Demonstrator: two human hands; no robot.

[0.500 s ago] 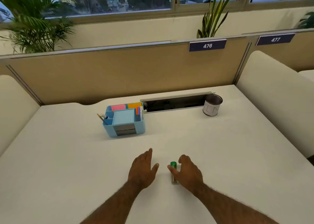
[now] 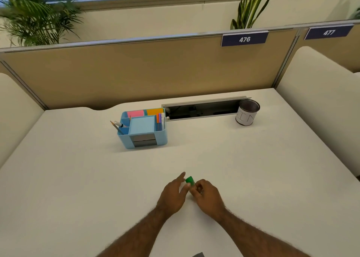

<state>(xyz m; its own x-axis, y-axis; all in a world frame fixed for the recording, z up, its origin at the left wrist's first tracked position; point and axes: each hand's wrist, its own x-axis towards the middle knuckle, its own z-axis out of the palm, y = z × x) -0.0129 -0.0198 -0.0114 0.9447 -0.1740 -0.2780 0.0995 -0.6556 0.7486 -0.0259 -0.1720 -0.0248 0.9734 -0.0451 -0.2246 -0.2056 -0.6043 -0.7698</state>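
A small stick-like object with a green cap [image 2: 190, 180] is held just above the white desk [image 2: 78, 178] near its front middle. My right hand [image 2: 206, 195] grips its body with curled fingers, so most of the body is hidden. My left hand [image 2: 174, 193] reaches in from the left, its thumb and fingertips touching the green cap. Whether the left fingers pinch the cap or only touch it is hard to tell.
A light blue desk organizer [image 2: 144, 129] with sticky notes, pens and a pencil stands at the back middle. A mesh cup [image 2: 247, 112] with a white label stands at the back right beside a cable slot [image 2: 202, 108]. A tan partition [image 2: 136, 71] closes off the back.
My right hand has lifted the green-capped object off the desk and tilted it up. My left hand has moved right from the desk surface to the cap.
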